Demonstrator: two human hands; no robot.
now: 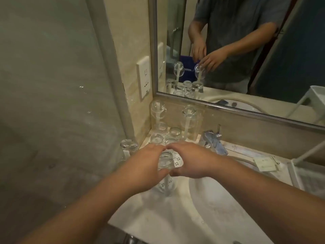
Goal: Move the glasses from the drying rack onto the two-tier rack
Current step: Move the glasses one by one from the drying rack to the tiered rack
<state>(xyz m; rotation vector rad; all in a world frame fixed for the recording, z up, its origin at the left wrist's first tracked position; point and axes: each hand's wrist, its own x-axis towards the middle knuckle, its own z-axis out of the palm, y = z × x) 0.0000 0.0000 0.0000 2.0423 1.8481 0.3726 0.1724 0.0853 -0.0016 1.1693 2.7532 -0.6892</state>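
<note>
Beside the faucet (215, 143), on the drying rack (176, 160), my left hand (149, 162) and right hand (191, 162) cup one upturned glass (165, 162) from both sides, fingers curled, probably to lift it straight off its peg; two-tier rack (306, 173) waits past the faucet.

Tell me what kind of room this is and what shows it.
Most likely a bathroom, perhaps a hotel's. A washbasin is set in a stone counter, with a chrome faucet behind it, a large wall mirror above, and a glass partition like a shower screen at the left.
</note>
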